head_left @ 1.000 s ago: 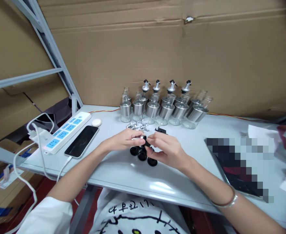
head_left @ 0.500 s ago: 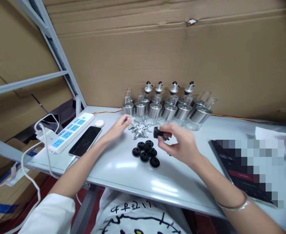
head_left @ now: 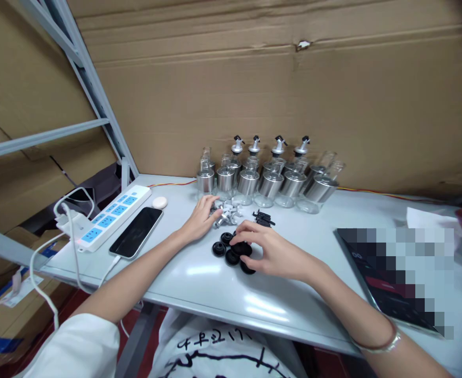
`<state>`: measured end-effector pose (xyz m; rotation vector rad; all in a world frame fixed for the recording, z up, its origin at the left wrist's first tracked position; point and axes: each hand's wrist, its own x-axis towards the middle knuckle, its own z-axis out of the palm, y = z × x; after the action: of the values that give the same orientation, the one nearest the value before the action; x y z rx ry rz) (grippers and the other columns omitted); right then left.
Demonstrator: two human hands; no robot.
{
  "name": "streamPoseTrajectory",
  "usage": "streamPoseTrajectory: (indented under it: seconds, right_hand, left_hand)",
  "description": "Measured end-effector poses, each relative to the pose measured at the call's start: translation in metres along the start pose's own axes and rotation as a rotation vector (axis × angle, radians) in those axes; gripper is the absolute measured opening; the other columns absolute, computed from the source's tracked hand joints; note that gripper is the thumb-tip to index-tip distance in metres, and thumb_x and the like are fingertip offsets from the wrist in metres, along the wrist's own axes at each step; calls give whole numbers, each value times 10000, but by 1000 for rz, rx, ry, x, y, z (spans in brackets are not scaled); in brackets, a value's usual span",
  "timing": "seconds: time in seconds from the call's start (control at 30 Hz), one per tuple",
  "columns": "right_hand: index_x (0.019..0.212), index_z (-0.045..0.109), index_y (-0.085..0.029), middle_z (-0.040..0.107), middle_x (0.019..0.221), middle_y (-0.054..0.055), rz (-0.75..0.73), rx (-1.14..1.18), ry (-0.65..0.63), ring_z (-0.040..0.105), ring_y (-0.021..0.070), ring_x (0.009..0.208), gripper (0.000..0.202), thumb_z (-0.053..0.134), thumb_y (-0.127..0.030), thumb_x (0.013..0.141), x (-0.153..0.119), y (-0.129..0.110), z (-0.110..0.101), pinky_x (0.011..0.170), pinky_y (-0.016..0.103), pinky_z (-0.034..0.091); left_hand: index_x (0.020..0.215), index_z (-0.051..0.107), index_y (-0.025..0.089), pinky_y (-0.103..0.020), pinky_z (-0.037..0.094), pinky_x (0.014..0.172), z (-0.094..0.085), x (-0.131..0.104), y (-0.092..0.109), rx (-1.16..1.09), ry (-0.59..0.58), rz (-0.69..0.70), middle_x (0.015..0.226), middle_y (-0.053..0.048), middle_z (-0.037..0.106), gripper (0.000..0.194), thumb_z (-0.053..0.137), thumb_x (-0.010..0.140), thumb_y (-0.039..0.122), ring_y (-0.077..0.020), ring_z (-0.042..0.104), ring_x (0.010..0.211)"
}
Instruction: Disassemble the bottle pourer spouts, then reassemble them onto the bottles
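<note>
My left hand rests at the left edge of a pile of silver pour spouts, its thumb and fingers apart and touching the parts. Over a cluster of round black ribbed stoppers, my right hand curls thumb and fingers round one black stopper. The hand partly covers other stoppers in the cluster. Just beyond it lie several small black lever-like pieces.
Glass bottles with metal sleeves stand in rows at the back, some topped with pour spouts. At left are a power strip, a phone and a white round object. A tablet, partly pixelated, lies at right.
My right hand has moved left and down to the stopper cluster from above the table with a black part, uncovering the black lever-like pieces. My left hand has shifted slightly toward the spouts.
</note>
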<state>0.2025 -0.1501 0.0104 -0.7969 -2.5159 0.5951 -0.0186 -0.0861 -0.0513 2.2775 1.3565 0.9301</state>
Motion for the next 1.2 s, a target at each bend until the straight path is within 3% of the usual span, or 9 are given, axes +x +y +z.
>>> streamPoseTrajectory:
  seconds: [0.27,0.43,0.53,0.63,0.7,0.83,0.93,1.2]
  right_hand:
    - [1012,640,-203,572,1042,72,17,-13,53,613,178,897,267,609,-170,749,-1,-3,-2,830,357,519]
    - [1089,593,-230,517,1146,93,-30,-8,199,566,200,1020,303,589,-208,787,-2,-1,-5,863,376,505]
    - [1108,576,-237,495,1161,99,-29,-12,332,546,204,1045,294,563,-216,815,-2,2,-7,838,368,508]
    - [1073,588,-231,501,1131,101,-28,-39,478,553,207,1000,246,544,-217,832,-1,7,-10,813,375,505]
    - [1039,598,-228,506,1110,98,-24,-54,570,563,195,914,210,538,-223,838,-1,11,-13,793,384,503]
    - [998,610,-232,514,1081,85,19,-55,665,542,162,789,175,535,-230,840,-1,19,-20,746,375,500]
    - [988,609,-238,494,1095,81,45,-61,720,532,162,798,166,534,-231,840,-2,21,-23,747,378,492]
    - [981,600,-239,478,1093,90,59,-90,824,517,217,971,153,528,-234,846,-2,16,-25,702,353,480]
  left_hand:
    - [1392,206,232,-477,207,1113,5,2,7,179,-43,46,1453,-133,251,545,355,928,476,-250,213,1377]
    - [1379,184,212,-503,211,1091,-6,9,21,218,79,144,1466,-168,234,574,416,911,449,-269,213,1380]
    - [1336,237,179,-444,239,1091,-21,37,37,220,249,178,1404,-175,321,574,498,875,397,-260,271,1347]
    - [1286,307,151,-417,298,1053,-36,86,54,214,359,46,1335,-168,412,546,568,826,288,-269,376,1271]
    - [1279,326,148,-452,309,1035,-44,121,61,233,336,-34,1340,-176,424,570,605,799,275,-293,399,1258]
    - [1249,389,126,-474,358,970,-48,167,65,319,144,-176,1186,-189,588,591,670,763,311,-329,527,1146]
    - [1145,494,116,-436,399,914,-45,177,65,394,74,-221,1129,-195,624,493,705,734,288,-339,566,1097]
    - [1096,530,146,-425,373,929,-34,174,60,399,178,-158,1104,-136,651,331,631,804,264,-304,569,1096]
